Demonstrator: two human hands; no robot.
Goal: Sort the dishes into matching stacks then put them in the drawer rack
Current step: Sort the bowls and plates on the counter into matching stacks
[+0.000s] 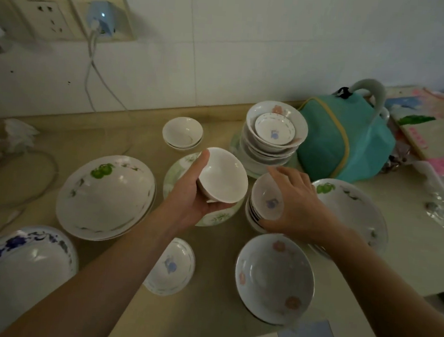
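Green-sprigged plate (178, 169) mostly hidden behind left hand (189, 200) and white bowl (222, 179).

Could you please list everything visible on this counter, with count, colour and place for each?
plain bowl: one, white, held in the air at centre
small bowls: two stacked, white, rear centre
green-print dishes: two visible, white, left and right
blue-flower bowl stack: several, white, centre right
tall stack: mixed dishes, rear
red-flower dish: one, front right
blue-flower saucer: one, front centre
blue-rimmed platter: one, front left
bag: one, teal, rear right
left hand: grips the plain bowl
right hand: rests on the blue-flower bowl stack
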